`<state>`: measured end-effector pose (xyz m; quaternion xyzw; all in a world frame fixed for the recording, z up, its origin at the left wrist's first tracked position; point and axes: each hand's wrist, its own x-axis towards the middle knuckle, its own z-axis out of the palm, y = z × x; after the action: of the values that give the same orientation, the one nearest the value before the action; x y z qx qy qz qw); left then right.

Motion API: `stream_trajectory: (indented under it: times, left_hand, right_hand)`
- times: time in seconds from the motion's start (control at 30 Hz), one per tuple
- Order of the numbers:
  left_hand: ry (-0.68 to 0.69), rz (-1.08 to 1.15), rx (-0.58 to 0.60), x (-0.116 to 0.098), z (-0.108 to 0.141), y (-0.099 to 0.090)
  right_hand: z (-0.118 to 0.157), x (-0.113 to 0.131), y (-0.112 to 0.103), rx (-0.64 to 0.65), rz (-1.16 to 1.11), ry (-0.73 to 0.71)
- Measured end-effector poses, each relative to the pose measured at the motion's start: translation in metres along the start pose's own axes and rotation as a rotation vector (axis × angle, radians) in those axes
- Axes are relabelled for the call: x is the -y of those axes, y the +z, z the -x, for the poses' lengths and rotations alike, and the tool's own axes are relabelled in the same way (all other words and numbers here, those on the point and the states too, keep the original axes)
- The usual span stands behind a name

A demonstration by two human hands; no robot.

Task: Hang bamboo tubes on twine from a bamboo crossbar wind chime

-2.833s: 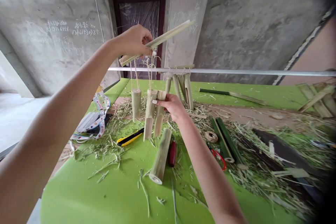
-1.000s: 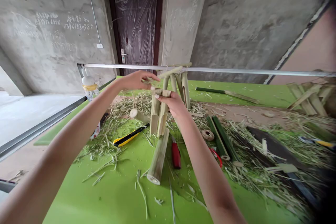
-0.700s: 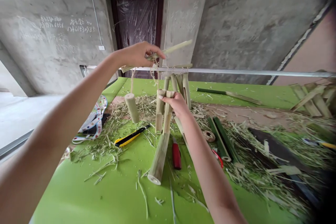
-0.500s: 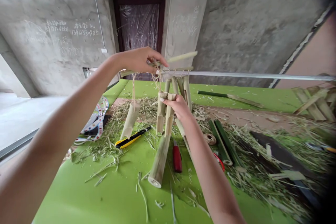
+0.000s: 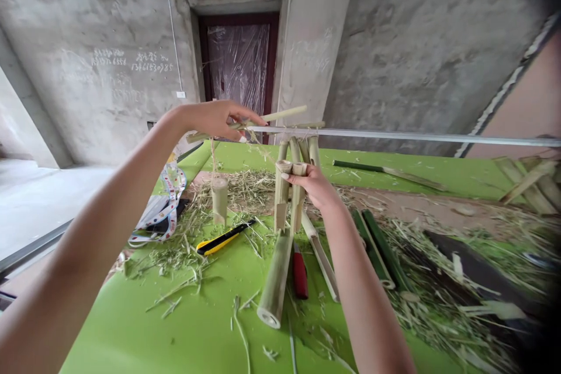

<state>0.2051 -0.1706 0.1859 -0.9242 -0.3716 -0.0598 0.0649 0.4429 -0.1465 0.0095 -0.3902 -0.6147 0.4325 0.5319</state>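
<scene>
My left hand is closed around a thin bamboo stick, its thumb and fingertips beside twine that slants down to the right. A bamboo tube hangs from another length of twine, left of centre. My right hand grips a pair of cut bamboo tubes near their tops, its thumb across the front. Below them a thicker bamboo piece slants down over the green table. More bamboo tubes hang behind, under a long thin metal rod.
On the green table lie a yellow-black utility knife, a red-handled tool, green bamboo lengths and a dark blade among shavings. A patterned lanyard is at left. Bamboo strips stand at far right.
My left hand has shifted left along the stick, away from the rod's tip. The hanging tube has swung more upright. My right hand keeps its grip. The view has tilted up.
</scene>
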Motion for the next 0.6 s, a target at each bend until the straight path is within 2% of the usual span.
stream_trajectory:
  times: [0.17,0.3,0.47,0.53,0.6]
  left_hand:
    - [-0.071,-0.009,0.003,0.009,0.008,0.01]
    - [-0.105,0.011,-0.088,0.014,0.02,0.019]
    - [-0.093,0.024,-0.098,0.011,0.032,0.029]
    - [-0.068,0.003,-0.092,0.008,0.033,0.033]
    - [-0.066,-0.023,-0.096,0.005,0.033,0.036]
  right_hand:
    - [0.005,0.01,0.014,-0.002,-0.066,0.101]
    - [0.006,0.009,0.012,-0.047,-0.15,0.202]
    - [-0.002,-0.023,-0.011,-0.301,0.068,0.33]
    - [-0.003,-0.043,-0.02,-0.327,0.185,0.409]
    - [-0.004,-0.062,-0.026,-0.296,0.296,0.475]
